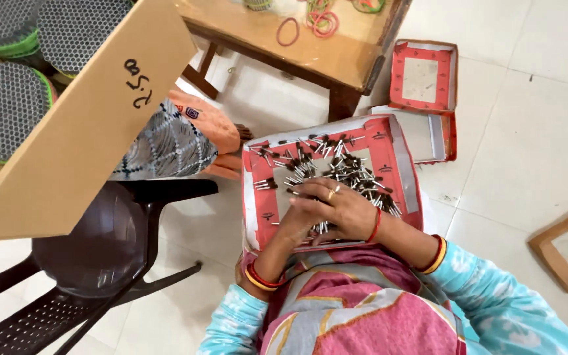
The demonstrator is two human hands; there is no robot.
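Both hands work inside a shallow red cardboard tray (396, 154) at the centre of the frame, resting on the person's lap. The tray holds a loose pile of small dark-headed metal pins (343, 172), spread from its upper left corner to its right wall.

The right hand (346, 209) lies palm down on the lower edge of the pile, fingers curled narrow over the pins; whether it grips any cannot be told. The left hand (297, 223) sits just beside and partly under it, fingers bent against the tray floor; its grip is hidden.

Upper right of the frame: a second red tray (438, 98), without pins, on the white tiled floor. Top centre: a wooden table (336, 52) with rubber bands (288, 31). Left: a dark plastic chair (93, 250) and a tilted cardboard box flap (80, 131).
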